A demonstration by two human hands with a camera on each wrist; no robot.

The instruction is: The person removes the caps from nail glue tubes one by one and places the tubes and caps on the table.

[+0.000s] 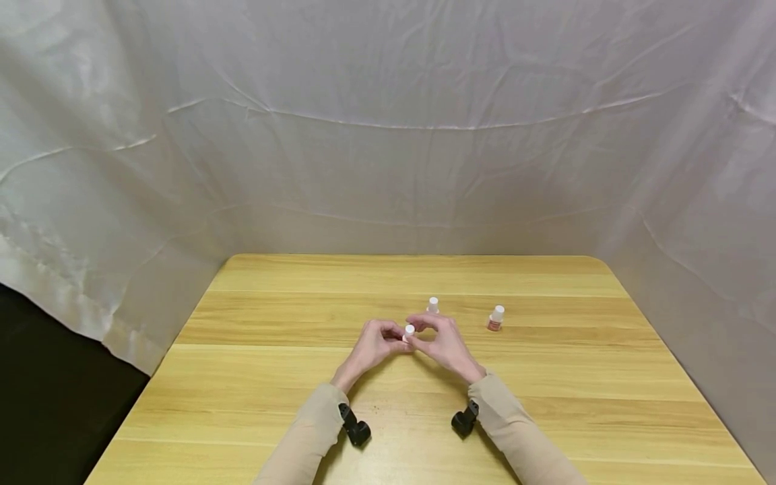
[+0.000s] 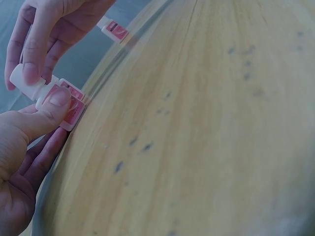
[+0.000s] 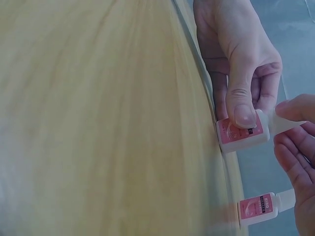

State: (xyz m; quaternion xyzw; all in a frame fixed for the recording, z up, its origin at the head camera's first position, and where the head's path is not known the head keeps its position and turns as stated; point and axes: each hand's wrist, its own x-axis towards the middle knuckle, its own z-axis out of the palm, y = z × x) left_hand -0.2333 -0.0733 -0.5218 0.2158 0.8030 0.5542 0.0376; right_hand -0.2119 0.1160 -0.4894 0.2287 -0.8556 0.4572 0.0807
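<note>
A small bottle with a white cap (image 1: pixel 409 329) and pink label (image 3: pixel 235 132) is between my two hands at the tabletop. My left hand (image 1: pixel 372 350) grips its body, the thumb lying across the label. My right hand (image 1: pixel 447 347) pinches the white cap (image 2: pixel 25 82) between thumb and fingers. Just beyond my right hand stands a second bottle (image 1: pixel 433 305), its lower part hidden by that hand in the head view. A third bottle (image 1: pixel 496 318) of the same kind stands farther right, untouched.
The wooden table (image 1: pixel 291 411) carries small dark marks near its front. Pale fabric curtains (image 1: pixel 418 175) hang behind it and along both sides. Each sleeve carries a black wrist camera (image 1: pixel 465 419).
</note>
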